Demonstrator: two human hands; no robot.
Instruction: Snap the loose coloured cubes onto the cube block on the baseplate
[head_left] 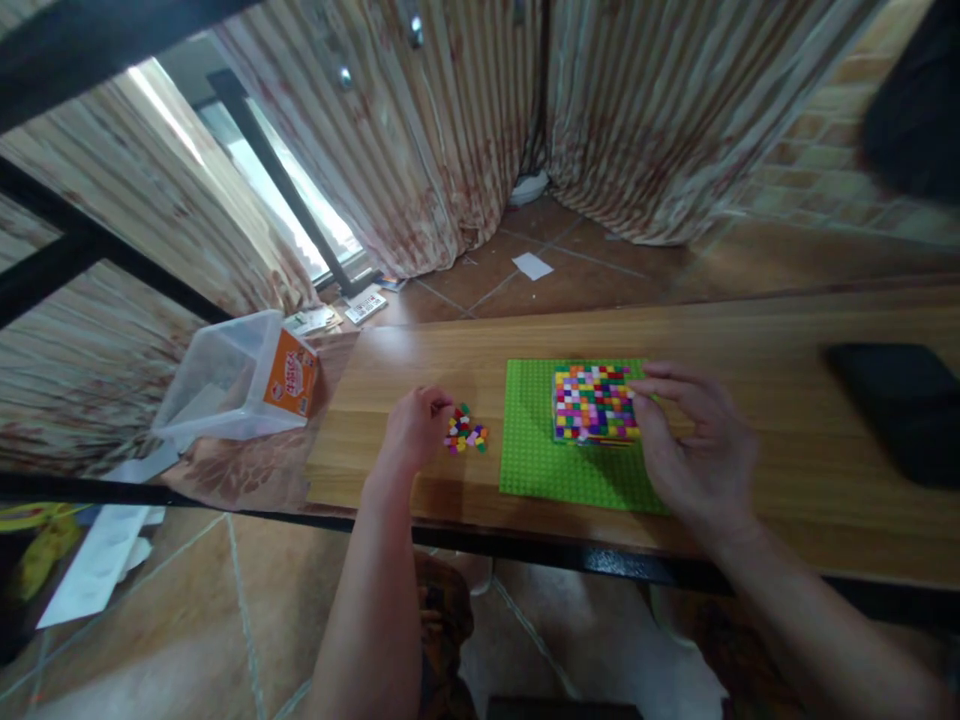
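Observation:
A green studded baseplate (pixel 529 430) lies on the table, and a multicoloured block of small toy bricks (pixel 594 402) stands on it. My right hand (pixel 697 440) reaches to the right side of this block. Its thumb and index finger pinch together at the block's edge; whatever is between them is too small to tell. Left of the baseplate is a loose pile of small toy bricks (pixel 466 432) in mixed colours. At this pile's left side, my left hand (pixel 417 428) has its fingers curled together in a pinch, hiding anything in them.
The wooden table (pixel 442 355) runs across the view. A dark flat object (pixel 900 410) rests at its right. A clear plastic tub (pixel 225 375) with an orange label lies tipped at the left. Black metal bars (pixel 82 240) cross the left side, and curtains (pixel 450 130) hang behind.

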